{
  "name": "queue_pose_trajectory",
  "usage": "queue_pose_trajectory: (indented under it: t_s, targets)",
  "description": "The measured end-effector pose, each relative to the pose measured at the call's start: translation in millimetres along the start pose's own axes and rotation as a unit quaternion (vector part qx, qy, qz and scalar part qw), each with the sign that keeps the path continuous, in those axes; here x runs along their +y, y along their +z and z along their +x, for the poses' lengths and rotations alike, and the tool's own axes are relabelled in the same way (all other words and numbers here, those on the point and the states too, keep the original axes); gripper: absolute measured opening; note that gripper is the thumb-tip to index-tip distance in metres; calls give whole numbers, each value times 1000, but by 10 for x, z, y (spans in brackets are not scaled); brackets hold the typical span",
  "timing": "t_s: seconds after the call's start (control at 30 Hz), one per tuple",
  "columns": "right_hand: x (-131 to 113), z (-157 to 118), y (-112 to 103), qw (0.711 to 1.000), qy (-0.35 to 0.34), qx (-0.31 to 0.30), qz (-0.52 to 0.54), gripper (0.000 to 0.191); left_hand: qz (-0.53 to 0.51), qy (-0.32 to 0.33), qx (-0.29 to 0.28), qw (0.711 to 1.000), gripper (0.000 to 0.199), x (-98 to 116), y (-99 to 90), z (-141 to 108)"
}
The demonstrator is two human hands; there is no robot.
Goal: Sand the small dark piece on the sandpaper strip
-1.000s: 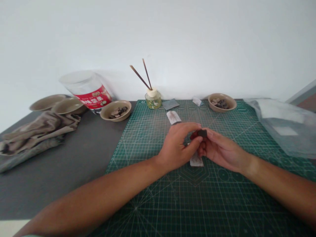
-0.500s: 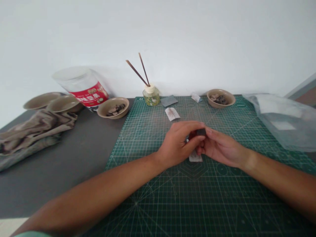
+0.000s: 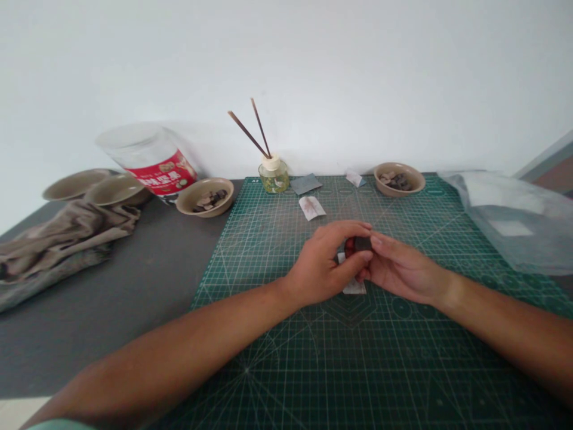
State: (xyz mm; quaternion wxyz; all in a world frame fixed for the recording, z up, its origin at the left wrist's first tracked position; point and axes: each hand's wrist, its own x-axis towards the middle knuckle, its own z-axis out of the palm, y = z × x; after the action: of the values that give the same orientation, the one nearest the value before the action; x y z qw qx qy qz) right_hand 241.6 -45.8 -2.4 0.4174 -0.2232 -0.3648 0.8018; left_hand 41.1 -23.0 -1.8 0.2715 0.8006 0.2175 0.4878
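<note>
Over the cutting mat (image 3: 286,370), my left hand (image 3: 324,263) and my right hand (image 3: 398,266) meet with fingertips touching. Pinched between them is a small dark flat piece (image 3: 363,243), partly covered by fingers. The left thumb lies below it and the left fingers curve above; the right thumb and fingers close on its right side. A whitish paper scrap (image 3: 355,286) lies under the hands on the mat, mostly hidden by them.
Behind the hands lie a stained white paper (image 3: 312,208), a grey sheet (image 3: 306,183) and a reed diffuser (image 3: 274,176). Bowls of small pieces stand left (image 3: 181,206) and right (image 3: 398,192). A plastic bag (image 3: 514,239) is at right, a cloth (image 3: 76,227) at left.
Both hands stay in nearly the same place. The dark piece has tilted slightly and sits a little lower between the fingers.
</note>
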Motion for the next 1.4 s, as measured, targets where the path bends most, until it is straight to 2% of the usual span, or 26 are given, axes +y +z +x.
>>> queue_pose_trajectory:
  t_s: [0.43,0.93,1.13,1.4]
  targets:
    - [13,-9,-37,1000,-3,-2,12,26,-17,22,-12,1000,29,-16,-10,-16]
    - [27,-26,-94,1000,0,-6,-1,25,-41,10,-15,999,26,13,-21,-16]
    - [16,-24,-65,1000,3,-5,-4,28,-57,12,-11,998,21,13,-26,-15]
    - [63,-20,-90,1000,7,-1,-10,28,-65,-19,2,998,12,36,-5,-20]
